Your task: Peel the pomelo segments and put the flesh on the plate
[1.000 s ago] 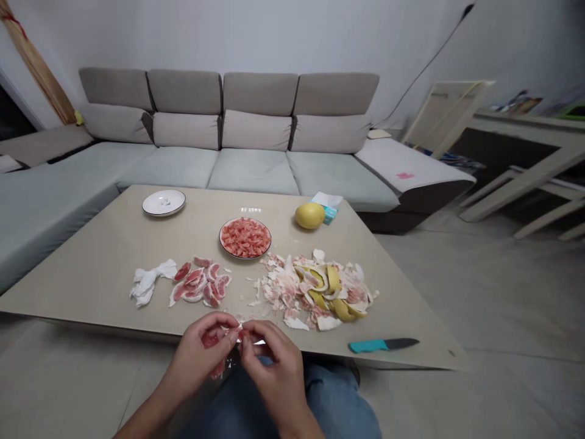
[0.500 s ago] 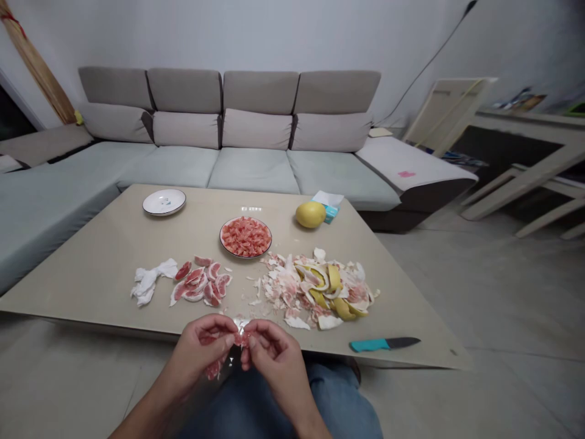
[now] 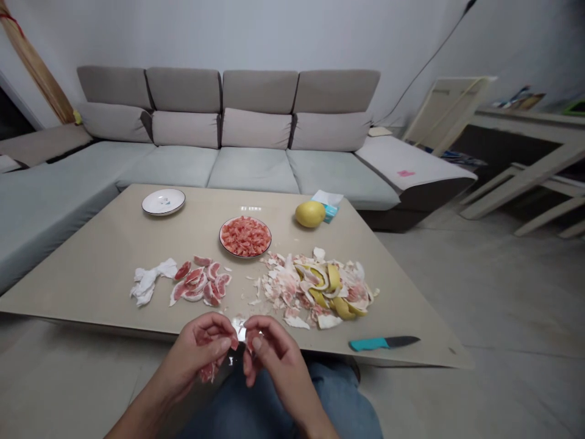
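Observation:
Over my lap, at the table's near edge, my left hand (image 3: 201, 352) is closed around a pink pomelo segment (image 3: 208, 370). My right hand (image 3: 269, 353) pinches the segment's thin white skin at its top, the fingertips of both hands almost touching. Just beyond them on the beige table (image 3: 100, 268) lie several unpeeled pink segments (image 3: 201, 281) and a big heap of yellow rind and white pith (image 3: 315, 286). A plate of peeled pink flesh (image 3: 245, 236) stands behind these.
A teal-handled knife (image 3: 384, 343) lies at the table's near right. Crumpled tissue (image 3: 148, 280) sits left of the segments. Farther back are a white plate (image 3: 163, 202), a whole yellow pomelo (image 3: 309, 214) and a tissue pack (image 3: 328, 204). A grey sofa (image 3: 228, 134) lies beyond.
Both hands have drawn slightly down and toward me, with the fingers working apart at the top of the segment. Nothing on the table has moved.

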Motion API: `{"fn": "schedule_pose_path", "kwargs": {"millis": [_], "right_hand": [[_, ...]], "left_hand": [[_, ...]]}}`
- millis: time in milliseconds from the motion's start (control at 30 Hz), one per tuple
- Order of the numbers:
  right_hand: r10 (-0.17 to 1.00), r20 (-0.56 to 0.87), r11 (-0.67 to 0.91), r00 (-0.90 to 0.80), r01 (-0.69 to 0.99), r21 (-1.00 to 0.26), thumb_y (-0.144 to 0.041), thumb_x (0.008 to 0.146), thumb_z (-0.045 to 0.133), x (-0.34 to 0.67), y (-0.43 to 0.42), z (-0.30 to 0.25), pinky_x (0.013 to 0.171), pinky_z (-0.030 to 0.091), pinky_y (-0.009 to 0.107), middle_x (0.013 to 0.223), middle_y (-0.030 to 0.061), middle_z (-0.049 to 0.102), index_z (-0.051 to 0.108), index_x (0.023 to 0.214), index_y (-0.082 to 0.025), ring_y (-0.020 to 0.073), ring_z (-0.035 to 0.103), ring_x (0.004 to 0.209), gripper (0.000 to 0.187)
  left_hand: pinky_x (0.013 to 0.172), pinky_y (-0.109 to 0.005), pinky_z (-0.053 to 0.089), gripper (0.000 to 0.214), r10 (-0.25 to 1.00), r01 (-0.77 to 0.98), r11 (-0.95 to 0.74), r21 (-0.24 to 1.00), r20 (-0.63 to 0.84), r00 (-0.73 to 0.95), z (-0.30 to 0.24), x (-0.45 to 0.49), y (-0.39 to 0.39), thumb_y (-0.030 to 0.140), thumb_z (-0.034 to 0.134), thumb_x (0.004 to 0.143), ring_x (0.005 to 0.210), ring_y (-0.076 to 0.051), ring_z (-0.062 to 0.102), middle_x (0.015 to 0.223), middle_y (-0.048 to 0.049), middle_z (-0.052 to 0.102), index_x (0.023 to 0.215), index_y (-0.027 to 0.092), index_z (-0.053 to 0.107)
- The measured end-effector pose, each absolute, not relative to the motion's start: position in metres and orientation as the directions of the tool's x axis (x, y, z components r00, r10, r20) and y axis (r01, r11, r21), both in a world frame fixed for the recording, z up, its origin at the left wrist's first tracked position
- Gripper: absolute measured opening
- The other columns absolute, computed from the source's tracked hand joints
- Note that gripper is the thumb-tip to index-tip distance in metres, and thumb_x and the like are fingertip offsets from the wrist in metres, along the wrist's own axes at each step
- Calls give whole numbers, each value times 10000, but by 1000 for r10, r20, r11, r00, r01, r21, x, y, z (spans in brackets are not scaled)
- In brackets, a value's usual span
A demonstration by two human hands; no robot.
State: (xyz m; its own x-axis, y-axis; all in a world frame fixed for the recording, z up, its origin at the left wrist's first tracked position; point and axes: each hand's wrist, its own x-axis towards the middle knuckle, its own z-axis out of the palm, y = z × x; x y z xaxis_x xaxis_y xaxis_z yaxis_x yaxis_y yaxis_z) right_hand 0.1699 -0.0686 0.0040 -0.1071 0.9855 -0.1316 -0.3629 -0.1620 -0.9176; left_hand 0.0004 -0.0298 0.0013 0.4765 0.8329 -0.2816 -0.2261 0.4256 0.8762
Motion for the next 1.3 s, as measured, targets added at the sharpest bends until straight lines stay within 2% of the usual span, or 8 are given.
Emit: {"fn": "schedule_pose_path", "kwargs": {"millis": [100, 167, 267, 400, 533, 767, 1000, 1300], "right_hand": [[953, -195, -266, -231, -335, -904, -542, 841, 614, 171, -70, 1, 317, 227, 136, 460, -99, 462, 522, 871, -194, 45, 345, 319, 361], [948, -215, -286, -233, -338, -896, -559, 827, 619, 170, -71, 2, 323, 138, 148, 459, -122, 374, 492, 802, -203, 28, 247, 317, 379], [983, -158, -177, -94, -247, -953, -485, 798, 677, 168, -73, 5, 399, 236, 162, 541, -95, 378, 520, 753, -195, 50, 317, 426, 334], [990, 125, 118, 63, 110, -987, -286, 829, 651, 166, -77, 8, 489, 345, 211, 641, -22, 515, 679, 855, -197, 107, 455, 542, 97], [922, 382, 338, 54, 364, -868, -170, 848, 620, 166, -79, 7, 500, 395, 232, 683, 21, 600, 730, 945, -217, 132, 544, 555, 155], [840, 540, 464, -45, 575, -674, -93, 867, 541, 166, -81, 10, 529, 417, 234, 651, 14, 590, 667, 888, -200, 137, 548, 561, 167], [803, 596, 489, -35, 610, -623, -79, 841, 503, 165, -76, 12, 507, 376, 215, 629, -6, 536, 604, 783, -185, 117, 506, 540, 158], [888, 459, 409, -17, 483, -774, -78, 766, 548, 173, -73, 18, 427, 329, 186, 592, -16, 505, 654, 733, -162, 90, 474, 475, 139]], "left_hand": [[345, -133, 330, 252, 865, -149, 349, 925, -257, 431, 3, 1, -31, 348, 766, 728, 412, -30, 418, 735, -2, 625, 854, 169, 641], [333, -134, 331, 253, 869, -129, 322, 938, -238, 434, 4, 1, -33, 361, 758, 733, 391, -20, 397, 743, 3, 616, 855, 173, 642], [333, -137, 338, 248, 871, -129, 300, 945, -216, 441, 6, 1, -35, 366, 749, 740, 379, -10, 394, 769, 5, 610, 855, 176, 640], [334, -133, 327, 248, 875, -121, 306, 944, -229, 427, 3, 1, -36, 364, 747, 745, 360, -9, 405, 722, 21, 604, 865, 181, 630], [327, -126, 303, 275, 876, -114, 324, 939, -252, 412, 3, 2, -36, 383, 749, 739, 341, -8, 387, 641, 42, 581, 877, 183, 620], [320, -129, 302, 341, 885, -93, 325, 941, -268, 382, 10, 7, -36, 427, 778, 686, 339, -11, 386, 624, 43, 574, 822, 162, 611], [325, -132, 313, 307, 854, -78, 343, 936, -275, 442, 9, 7, -38, 397, 764, 719, 343, -20, 396, 603, 42, 581, 833, 162, 603], [321, -130, 300, 284, 756, -80, 402, 912, -281, 591, 8, 3, -36, 378, 759, 733, 351, -12, 379, 657, 29, 592, 831, 164, 600]]}}
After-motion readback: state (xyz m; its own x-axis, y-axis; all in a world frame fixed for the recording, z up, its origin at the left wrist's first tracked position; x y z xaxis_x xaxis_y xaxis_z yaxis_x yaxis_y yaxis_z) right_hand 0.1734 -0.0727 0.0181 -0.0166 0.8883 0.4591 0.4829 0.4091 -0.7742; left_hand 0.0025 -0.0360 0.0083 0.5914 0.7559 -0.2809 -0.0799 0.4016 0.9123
